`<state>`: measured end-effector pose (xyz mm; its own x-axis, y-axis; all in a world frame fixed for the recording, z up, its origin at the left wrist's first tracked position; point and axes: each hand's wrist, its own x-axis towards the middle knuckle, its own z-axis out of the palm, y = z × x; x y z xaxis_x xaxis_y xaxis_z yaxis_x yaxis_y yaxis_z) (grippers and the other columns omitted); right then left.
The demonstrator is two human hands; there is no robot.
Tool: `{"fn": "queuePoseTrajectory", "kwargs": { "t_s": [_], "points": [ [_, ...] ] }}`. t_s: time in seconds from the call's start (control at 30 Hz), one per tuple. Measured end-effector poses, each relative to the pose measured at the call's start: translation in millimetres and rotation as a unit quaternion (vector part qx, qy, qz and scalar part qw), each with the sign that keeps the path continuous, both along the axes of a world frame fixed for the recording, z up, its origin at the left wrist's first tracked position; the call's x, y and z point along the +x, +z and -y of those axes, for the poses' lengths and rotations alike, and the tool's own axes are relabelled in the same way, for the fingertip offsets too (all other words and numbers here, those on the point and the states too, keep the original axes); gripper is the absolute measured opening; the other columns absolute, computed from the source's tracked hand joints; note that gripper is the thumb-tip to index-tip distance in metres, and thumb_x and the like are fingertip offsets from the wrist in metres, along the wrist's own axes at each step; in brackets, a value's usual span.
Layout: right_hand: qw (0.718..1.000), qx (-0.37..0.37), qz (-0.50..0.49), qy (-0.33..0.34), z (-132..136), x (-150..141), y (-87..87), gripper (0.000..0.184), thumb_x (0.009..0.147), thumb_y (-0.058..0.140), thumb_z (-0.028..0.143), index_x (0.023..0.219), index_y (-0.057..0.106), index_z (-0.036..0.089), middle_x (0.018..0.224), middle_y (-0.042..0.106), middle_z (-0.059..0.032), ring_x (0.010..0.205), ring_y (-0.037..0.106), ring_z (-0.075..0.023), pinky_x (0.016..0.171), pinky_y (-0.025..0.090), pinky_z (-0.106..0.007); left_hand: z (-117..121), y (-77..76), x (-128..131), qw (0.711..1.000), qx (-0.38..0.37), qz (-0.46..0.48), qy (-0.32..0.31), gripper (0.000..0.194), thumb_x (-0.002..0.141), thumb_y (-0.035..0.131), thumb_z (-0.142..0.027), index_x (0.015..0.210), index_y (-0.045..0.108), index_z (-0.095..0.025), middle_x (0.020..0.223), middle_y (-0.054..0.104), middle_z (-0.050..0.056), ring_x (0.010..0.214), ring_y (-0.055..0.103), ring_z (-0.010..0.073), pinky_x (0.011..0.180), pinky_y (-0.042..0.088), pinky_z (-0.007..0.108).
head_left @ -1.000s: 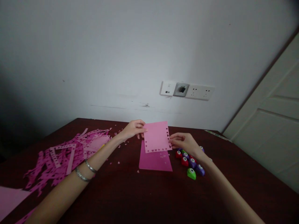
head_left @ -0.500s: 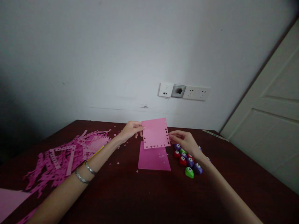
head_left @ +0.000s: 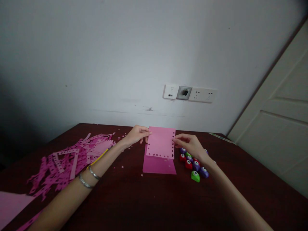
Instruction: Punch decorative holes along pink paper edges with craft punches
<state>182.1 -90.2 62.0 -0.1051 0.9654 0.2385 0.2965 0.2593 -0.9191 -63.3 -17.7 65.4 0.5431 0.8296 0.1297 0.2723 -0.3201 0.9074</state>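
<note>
Fingers pinching at both sides, and the light pink sheet (head_left: 160, 142) is up between two hands! The magenta sheet (head_left: 158, 166) lies flat on the dark red table (head_left: 154, 202), and the light one overlaps its far part in the view; whether the two touch, I cannot tell. Left hand (head_left: 138, 134), beyond the magenta sheet and to its left, grips the light sheet near its upper left corner, thumb on the front. Right hand (head_left: 190, 144), beyond and to the right, has the other edge between thumb and fingers. And look at those little cut-out shapes, running down the right edge, along the bottom and up the lower left side!

Just right of the magenta sheet sits a cluster of craft punches (head_left: 189, 164) in red, purple and green, the bright green punch (head_left: 195, 176) nearest the viewer. Well to the left, a tangled heap of punched pink strips (head_left: 72, 157), with tiny paper bits (head_left: 122, 166) scattered between. Further left and nearer, another pale sheet (head_left: 12, 205). Two silvery bangles (head_left: 89, 178) circle the left wrist, left of the magenta sheet.
</note>
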Motion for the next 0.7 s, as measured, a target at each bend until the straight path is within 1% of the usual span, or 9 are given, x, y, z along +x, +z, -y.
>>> {"fn": "queuePoseTrajectory", "kwargs": {
  "t_s": [0.1, 0.17, 0.23, 0.3, 0.37, 0.43, 0.57, 0.63, 0.7],
  "points": [
    [1.000, 0.011, 0.000, -0.021, -3, 4, -0.8, 0.028, 0.069, 0.066, 0.041, 0.077, 0.066, 0.014, 0.075, 0.067, -0.0045, 0.068, 0.063, -0.0155, 0.064, 0.052, -0.029, -2, -0.3, -1, 1.000, 0.004, -0.001, -0.009, 0.032, 0.075, 0.054, -0.045, 0.083, 0.060, -0.015, 0.068, 0.062, 0.005, 0.058, 0.054, 0.0117, 0.045, 0.035, 0.024],
    [0.998, 0.020, -0.011, -0.053, -5, 9, -0.5, 0.028, 0.067, 0.067, 0.041, 0.077, 0.066, 0.014, 0.074, 0.067, -0.0052, 0.067, 0.063, -0.0163, 0.063, 0.052, -0.029, -5, -1.8, -3, 1.000, 0.004, 0.005, -0.006, 0.035, 0.076, 0.052, -0.046, 0.087, 0.061, -0.014, 0.082, 0.065, 0.009, 0.063, 0.055, 0.0124, 0.046, 0.036, 0.023],
    [0.995, 0.024, -0.034, -0.090, -7, 15, 0.1, 0.028, 0.065, 0.068, 0.040, 0.077, 0.066, 0.015, 0.074, 0.068, -0.0056, 0.066, 0.063, -0.0166, 0.064, 0.053, -0.030, -10, -4.6, -5, 1.000, -0.001, 0.008, 0.003, 0.038, 0.077, 0.050, -0.047, 0.091, 0.061, -0.013, 0.091, 0.065, 0.012, 0.067, 0.056, 0.0134, 0.047, 0.037, 0.023],
    [0.991, 0.018, -0.054, -0.119, -9, 22, 0.1, 0.027, 0.064, 0.069, 0.040, 0.075, 0.066, 0.015, 0.073, 0.068, -0.0058, 0.064, 0.063, -0.0165, 0.064, 0.054, -0.031, -16, -8.3, -7, 1.000, -0.007, 0.002, 0.014, 0.038, 0.078, 0.049, -0.046, 0.093, 0.061, -0.013, 0.092, 0.065, 0.012, 0.070, 0.056, 0.0142, 0.048, 0.038, 0.023],
    [0.990, 0.008, -0.063, -0.128, -12, 28, -0.4, 0.026, 0.064, 0.070, 0.039, 0.074, 0.066, 0.015, 0.072, 0.068, -0.0061, 0.062, 0.064, -0.0169, 0.063, 0.054, -0.031, -22, -13.1, -9, 1.000, -0.009, -0.016, 0.019, 0.036, 0.077, 0.050, -0.044, 0.092, 0.061, -0.013, 0.091, 0.066, 0.012, 0.071, 0.057, 0.0147, 0.049, 0.039, 0.023],
    [0.990, -0.002, -0.062, -0.128, -13, 32, -1.3, 0.026, 0.064, 0.070, 0.038, 0.075, 0.067, 0.015, 0.072, 0.068, -0.0061, 0.061, 0.064, -0.0173, 0.061, 0.054, -0.031, -28, -20.2, -10, 0.998, 0.007, -0.051, 0.023, 0.032, 0.075, 0.052, -0.039, 0.090, 0.062, -0.013, 0.089, 0.066, 0.011, 0.071, 0.058, 0.0156, 0.052, 0.040, 0.024],
    [0.993, -0.034, -0.055, -0.099, -13, 33, -6.5, 0.020, 0.064, 0.070, 0.033, 0.073, 0.067, 0.016, 0.069, 0.068, -0.0044, 0.059, 0.063, -0.0159, 0.058, 0.054, -0.029, -39, -43.0, -10, 0.982, 0.115, -0.146, 0.032, 0.021, 0.068, 0.055, -0.026, 0.081, 0.066, -0.013, 0.086, 0.067, 0.009, 0.078, 0.059, 0.0175, 0.070, 0.043, 0.028],
    [0.995, -0.064, -0.042, -0.071, -11, 30, -12.4, 0.017, 0.064, 0.070, 0.031, 0.070, 0.067, 0.015, 0.066, 0.067, -0.0035, 0.057, 0.062, -0.0146, 0.056, 0.054, -0.028, -44, -55.8, -7, 0.970, 0.154, -0.187, 0.021, 0.023, 0.068, 0.055, -0.023, 0.085, 0.066, -0.013, 0.089, 0.067, 0.009, 0.081, 0.059, 0.0183, 0.074, 0.042, 0.028],
    [0.994, -0.102, -0.020, -0.038, -8, 26, -19.5, 0.015, 0.063, 0.070, 0.029, 0.067, 0.067, 0.015, 0.061, 0.066, -0.0023, 0.055, 0.062, -0.0135, 0.054, 0.053, -0.026, -50, -65.3, -2, 0.955, 0.197, -0.224, -0.014, 0.028, 0.068, 0.057, -0.025, 0.093, 0.064, -0.013, 0.095, 0.065, 0.010, 0.087, 0.057, 0.0197, 0.077, 0.040, 0.029]
  ]
}}
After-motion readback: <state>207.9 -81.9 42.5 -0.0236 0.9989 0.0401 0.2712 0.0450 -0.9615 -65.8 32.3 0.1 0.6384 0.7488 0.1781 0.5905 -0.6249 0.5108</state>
